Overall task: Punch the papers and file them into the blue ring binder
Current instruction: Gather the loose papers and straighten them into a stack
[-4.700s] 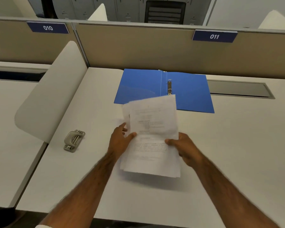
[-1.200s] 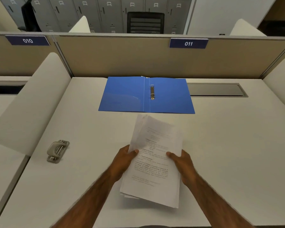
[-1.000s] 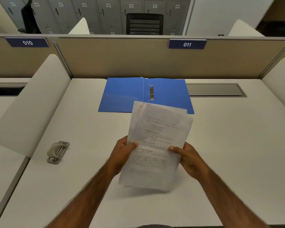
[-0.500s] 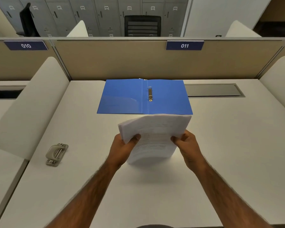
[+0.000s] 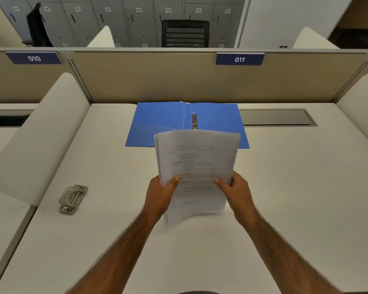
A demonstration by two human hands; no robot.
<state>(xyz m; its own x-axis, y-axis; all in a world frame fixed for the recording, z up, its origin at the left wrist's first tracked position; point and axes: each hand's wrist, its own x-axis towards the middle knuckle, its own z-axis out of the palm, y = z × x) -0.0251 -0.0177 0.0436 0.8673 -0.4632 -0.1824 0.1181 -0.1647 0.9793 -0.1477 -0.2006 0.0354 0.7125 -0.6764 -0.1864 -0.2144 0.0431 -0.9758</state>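
Note:
I hold a stack of printed white papers (image 5: 197, 166) nearly upright above the middle of the white desk. My left hand (image 5: 160, 196) grips the stack's left edge and my right hand (image 5: 236, 192) grips its right edge, thumbs on the front sheet. The top of the stack hides the near edge of the blue ring binder (image 5: 164, 122), which lies open and flat at the back of the desk with its metal rings (image 5: 194, 122) showing in the middle. A grey hole punch (image 5: 72, 198) sits on the desk to the left, apart from both hands.
A beige partition (image 5: 157, 81) with a "011" label stands right behind the binder. White curved dividers (image 5: 36, 141) rise at the desk's left and right sides. A grey cable hatch (image 5: 276, 117) lies flush in the desk, right of the binder.
The stack has swung from bent over, top edge toward me, to nearly upright, its top now overlapping the binder's near edge. Both hands keep their grip on its sides.

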